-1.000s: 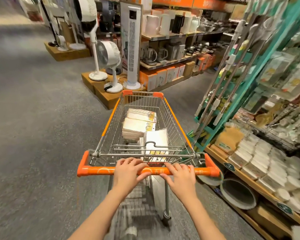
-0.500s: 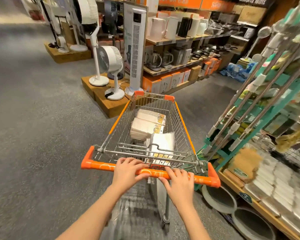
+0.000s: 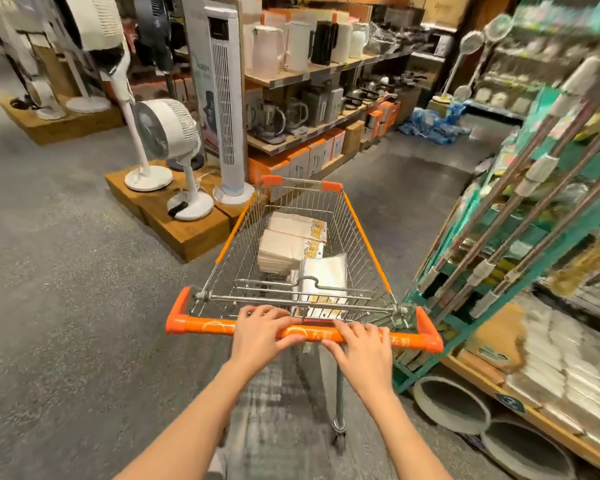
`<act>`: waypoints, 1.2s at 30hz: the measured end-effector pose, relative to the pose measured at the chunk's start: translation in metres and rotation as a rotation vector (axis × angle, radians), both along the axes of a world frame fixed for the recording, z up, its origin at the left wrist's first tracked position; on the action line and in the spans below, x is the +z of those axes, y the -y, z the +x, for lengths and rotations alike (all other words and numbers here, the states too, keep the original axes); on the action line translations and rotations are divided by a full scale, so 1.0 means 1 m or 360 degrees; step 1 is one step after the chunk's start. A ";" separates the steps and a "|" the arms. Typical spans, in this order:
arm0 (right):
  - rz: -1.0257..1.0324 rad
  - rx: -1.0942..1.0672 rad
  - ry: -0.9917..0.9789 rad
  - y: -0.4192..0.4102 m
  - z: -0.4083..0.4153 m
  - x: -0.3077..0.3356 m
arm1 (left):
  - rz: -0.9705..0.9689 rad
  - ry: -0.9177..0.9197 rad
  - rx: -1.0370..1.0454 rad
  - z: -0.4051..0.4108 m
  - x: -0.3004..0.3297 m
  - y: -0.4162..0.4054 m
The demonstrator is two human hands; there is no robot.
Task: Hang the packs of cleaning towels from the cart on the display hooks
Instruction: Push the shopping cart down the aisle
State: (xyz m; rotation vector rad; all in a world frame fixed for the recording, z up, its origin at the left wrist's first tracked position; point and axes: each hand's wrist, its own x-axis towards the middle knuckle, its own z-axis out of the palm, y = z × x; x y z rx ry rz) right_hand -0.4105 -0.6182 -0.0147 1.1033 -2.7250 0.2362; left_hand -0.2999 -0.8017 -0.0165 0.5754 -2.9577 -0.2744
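Transit step, no hanging yet. Fans (image 3: 167,133) on wooden plinths sit left of the aisle. Left hand (image 3: 262,336) and right hand (image 3: 362,348) both wrap the orange handle (image 3: 201,323) of the cart (image 3: 368,237), fingers curled over the bar. Towel packs (image 3: 284,251) lie stacked in the basket, none picked up. Mop rack (image 3: 520,216) and shelving sit close on the right; display hooks not clearly visible, blurred. Next move: park beside the hooks, free one hand, lift the top pack by its header.
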 end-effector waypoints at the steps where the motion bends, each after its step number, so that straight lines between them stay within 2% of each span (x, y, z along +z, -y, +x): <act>1: -0.0009 -0.0012 0.0003 0.008 -0.006 0.000 | 0.0001 -0.0026 -0.0025 -0.008 -0.001 0.010; 6: 0.0157 -0.0111 0.0104 0.060 -0.042 0.002 | 0.0011 0.0069 -0.0135 -0.054 -0.001 0.068; 10: 0.0180 -0.0201 0.0083 0.105 -0.072 0.004 | 0.0010 0.0092 -0.0227 -0.092 0.002 0.118; 17: 0.0246 -0.0359 0.0263 0.177 -0.121 0.002 | -0.0033 0.0090 -0.0255 -0.154 0.003 0.189; 36: -0.0054 -0.0556 0.0129 0.310 -0.308 -0.017 | -0.0006 -0.0014 -0.0435 -0.371 -0.010 0.334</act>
